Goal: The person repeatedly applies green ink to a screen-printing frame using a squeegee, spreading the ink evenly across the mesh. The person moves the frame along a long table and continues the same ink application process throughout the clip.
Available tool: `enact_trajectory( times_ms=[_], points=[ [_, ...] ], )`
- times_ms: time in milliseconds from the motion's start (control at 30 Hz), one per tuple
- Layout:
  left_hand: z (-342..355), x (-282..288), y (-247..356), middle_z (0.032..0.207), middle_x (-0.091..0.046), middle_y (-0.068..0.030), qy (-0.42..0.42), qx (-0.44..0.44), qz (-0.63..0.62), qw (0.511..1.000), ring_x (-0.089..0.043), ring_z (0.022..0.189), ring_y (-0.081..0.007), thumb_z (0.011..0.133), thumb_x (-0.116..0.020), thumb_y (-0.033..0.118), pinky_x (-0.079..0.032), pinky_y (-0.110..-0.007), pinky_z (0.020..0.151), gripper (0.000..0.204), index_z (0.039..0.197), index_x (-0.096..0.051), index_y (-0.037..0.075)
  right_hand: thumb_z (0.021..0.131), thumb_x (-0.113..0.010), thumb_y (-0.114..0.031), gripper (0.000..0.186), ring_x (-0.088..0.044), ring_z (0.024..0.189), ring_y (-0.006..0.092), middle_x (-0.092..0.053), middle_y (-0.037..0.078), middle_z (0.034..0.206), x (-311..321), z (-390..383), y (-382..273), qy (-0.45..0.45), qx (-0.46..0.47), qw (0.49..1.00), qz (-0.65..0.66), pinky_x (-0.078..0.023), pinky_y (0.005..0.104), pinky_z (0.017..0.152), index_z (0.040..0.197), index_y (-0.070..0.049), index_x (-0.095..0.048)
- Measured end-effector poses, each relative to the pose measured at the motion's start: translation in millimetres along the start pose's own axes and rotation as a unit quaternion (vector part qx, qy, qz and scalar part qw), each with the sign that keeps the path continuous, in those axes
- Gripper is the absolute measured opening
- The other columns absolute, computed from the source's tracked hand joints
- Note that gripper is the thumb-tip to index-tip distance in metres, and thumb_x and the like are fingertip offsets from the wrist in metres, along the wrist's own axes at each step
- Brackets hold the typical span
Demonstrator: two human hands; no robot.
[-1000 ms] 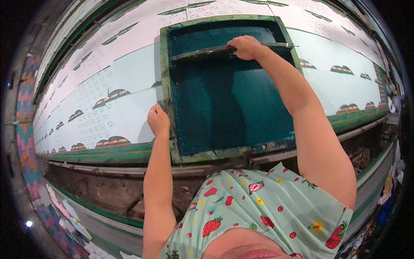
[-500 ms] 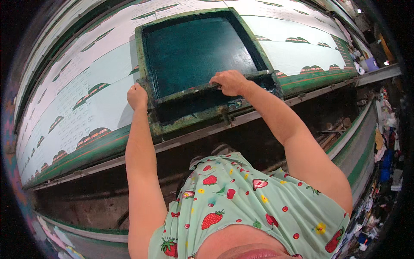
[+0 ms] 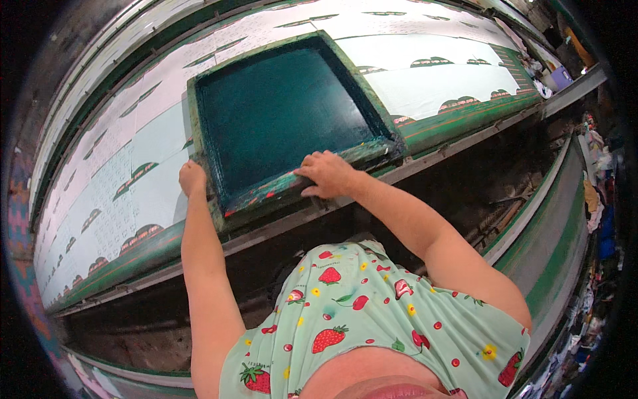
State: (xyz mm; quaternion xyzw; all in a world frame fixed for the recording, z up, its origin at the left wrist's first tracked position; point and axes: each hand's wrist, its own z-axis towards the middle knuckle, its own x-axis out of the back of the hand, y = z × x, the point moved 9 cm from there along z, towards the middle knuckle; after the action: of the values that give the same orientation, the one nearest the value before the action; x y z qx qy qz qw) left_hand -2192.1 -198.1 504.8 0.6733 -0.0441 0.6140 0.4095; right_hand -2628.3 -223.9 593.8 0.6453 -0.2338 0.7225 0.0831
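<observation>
A wooden screen-printing frame (image 3: 197, 143) stained green lies on a long table, its mesh (image 3: 279, 123) coated with dark teal ink. Across the end of the frame closest to me lies a paint-smeared squeegee (image 3: 266, 193). My right hand (image 3: 330, 174) is closed over the middle of its bar, fingers curled on top and thumb on my side. At the frame's left rail, my left hand (image 3: 193, 178) is closed on the outer edge, its fingertips partly hidden. The squeegee's blade is out of sight.
Pale fabric (image 3: 425, 76) printed with dark scalloped shapes covers the table around the frame. A metal rail (image 3: 458, 149) runs along the table's near edge. Another green-and-white striped table (image 3: 538, 246) stands to the right, with a cluttered heap (image 3: 591, 312) beyond it.
The squeegee has come toward me, from farther up the screen to its near end, with my right hand on it. My left hand stays at the frame's left rail. The view has shifted slightly.
</observation>
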Motion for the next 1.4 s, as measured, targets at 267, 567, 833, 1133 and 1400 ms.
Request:
enact_trajectory(
  times_ms=[267, 567, 833, 1133, 1400],
  points=[
    [-12.1, 5.0, 19.1, 0.127, -0.075, -0.0297, -0.023, 0.08, 0.09, 0.992, -0.071, 0.121, -0.0501, 0.115, -0.037, 0.041, -0.053, -0.057, 0.107, 0.06, 0.121, -0.078, -0.002, 0.094, -0.085, -0.03, 0.034, -0.073, 0.11, 0.0385, -0.078, 0.013, 0.122, 59.9, -52.6, 111.0, 0.104, 0.008, 0.97, 0.221, -0.059, 0.0506, 0.096, 0.121, -0.01, -0.08],
    [-18.5, 18.7, 22.6, 0.124, -0.076, -0.029, 0.011, 0.107, 0.176, 0.978, -0.072, 0.115, -0.0494, 0.116, -0.037, 0.042, -0.055, -0.06, 0.101, 0.061, 0.118, -0.077, -0.004, 0.101, -0.076, -0.028, 0.062, -0.044, 0.154, 0.0412, -0.052, 0.022, 0.161, 58.3, -99.6, 301.2, 0.242, -0.154, 0.919, 0.272, -0.034, 0.0498, 0.129, 0.157, -0.007, -0.058],
    [-15.6, 16.0, 14.0, 0.119, -0.077, -0.0307, 0.014, 0.099, 0.161, 0.982, -0.072, 0.112, -0.0516, 0.116, -0.038, 0.041, -0.055, -0.06, 0.099, 0.06, 0.113, -0.078, -0.004, 0.114, -0.061, -0.03, 0.055, -0.058, 0.143, 0.0286, -0.06, 0.015, 0.157, 16.9, -115.2, 354.1, 0.334, -0.233, 0.747, 0.526, -0.044, 0.0408, 0.123, 0.157, 0.005, -0.056],
    [-13.4, 0.5, 11.6, 0.122, -0.075, -0.0331, 0.005, 0.096, 0.088, 0.991, -0.069, 0.116, -0.053, 0.116, -0.039, 0.039, -0.052, -0.061, 0.102, 0.059, 0.116, -0.077, -0.006, 0.116, -0.049, -0.05, 0.069, -0.055, 0.148, 0.0325, -0.057, 0.021, 0.161, 30.0, -130.1, 354.7, 0.347, -0.271, 0.655, 0.615, -0.041, 0.0467, 0.125, 0.158, 0.006, -0.053],
    [16.6, -13.2, -86.1, 0.105, -0.076, -0.036, -0.015, 0.091, 0.004, 0.996, -0.072, 0.098, -0.0548, 0.112, -0.046, 0.049, -0.052, -0.062, 0.093, 0.069, 0.105, -0.077, -0.013, 0.109, -0.05, -0.058, 0.081, -0.059, 0.138, 0.0305, -0.055, 0.018, 0.163, 91.6, -89.7, 317.7, 0.314, -0.205, 0.64, 0.67, -0.043, 0.0432, 0.119, 0.161, 0.003, -0.05]
  ],
)
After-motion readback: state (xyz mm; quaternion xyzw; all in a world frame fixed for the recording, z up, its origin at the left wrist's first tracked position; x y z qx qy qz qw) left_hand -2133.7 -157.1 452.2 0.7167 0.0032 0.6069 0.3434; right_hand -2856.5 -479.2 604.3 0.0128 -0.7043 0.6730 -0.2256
